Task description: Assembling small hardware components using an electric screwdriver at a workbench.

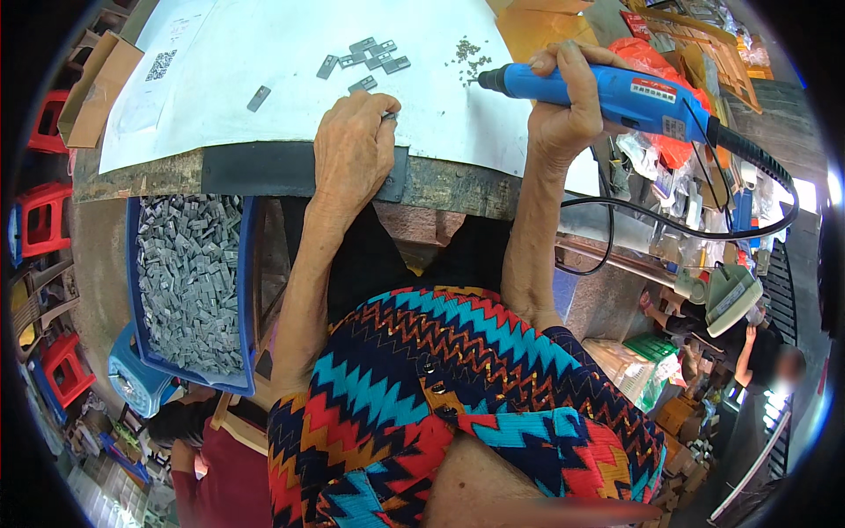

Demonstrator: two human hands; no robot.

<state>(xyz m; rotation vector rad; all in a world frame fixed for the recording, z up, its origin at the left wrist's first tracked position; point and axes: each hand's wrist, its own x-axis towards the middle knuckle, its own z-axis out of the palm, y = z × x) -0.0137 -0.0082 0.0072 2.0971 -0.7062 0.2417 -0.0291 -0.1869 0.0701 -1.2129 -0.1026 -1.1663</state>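
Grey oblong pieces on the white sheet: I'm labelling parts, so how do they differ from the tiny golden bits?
The grey oblong pieces are larger; the tiny golden bits look like specks. The pieces lie nearer the left hand; the bits, near the blue corded tool. Both groups lie on the white sheet.

Single wide fisheye view, head-worn; faces steeply down, close in, over wearer's shirt [493, 352] and near edge of worktop [466, 187].
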